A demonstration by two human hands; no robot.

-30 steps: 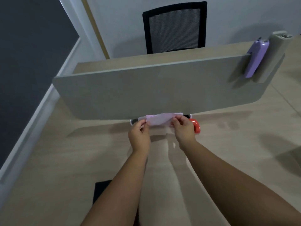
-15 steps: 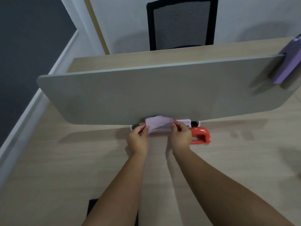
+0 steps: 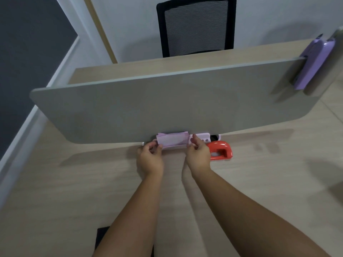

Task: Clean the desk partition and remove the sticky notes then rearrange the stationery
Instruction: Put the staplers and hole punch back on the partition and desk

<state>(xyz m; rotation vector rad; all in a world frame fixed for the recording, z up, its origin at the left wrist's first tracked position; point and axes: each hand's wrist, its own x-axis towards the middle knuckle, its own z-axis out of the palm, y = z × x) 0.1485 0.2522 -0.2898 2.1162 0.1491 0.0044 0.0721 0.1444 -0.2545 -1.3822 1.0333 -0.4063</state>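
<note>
A grey desk partition (image 3: pixel 167 104) stands across the wooden desk (image 3: pixel 74 191). At its bottom edge, in the middle, I hold a pale purple folded cloth (image 3: pixel 172 139) stretched between both hands. My left hand (image 3: pixel 150 157) pinches its left end and my right hand (image 3: pixel 199 153) pinches its right end. The cloth lies over a white and lilac tray (image 3: pixel 203 139), mostly hidden behind it. A red hole punch (image 3: pixel 220 151) sits on the desk just right of my right hand. A lilac stapler-like item (image 3: pixel 313 64) hangs on the partition's top right corner.
A black mesh chair (image 3: pixel 196 25) stands behind the far desk. A dark wall and white skirting run along the left. A black object (image 3: pixel 102 236) lies at the desk's near edge under my left arm. A grey post (image 3: pixel 334 62) stands at the partition's right end.
The view has shifted and come closer to the partition. My hands have moved a little apart, spreading the purple cloth wider over the tray. The red hole punch shows more fully now.
</note>
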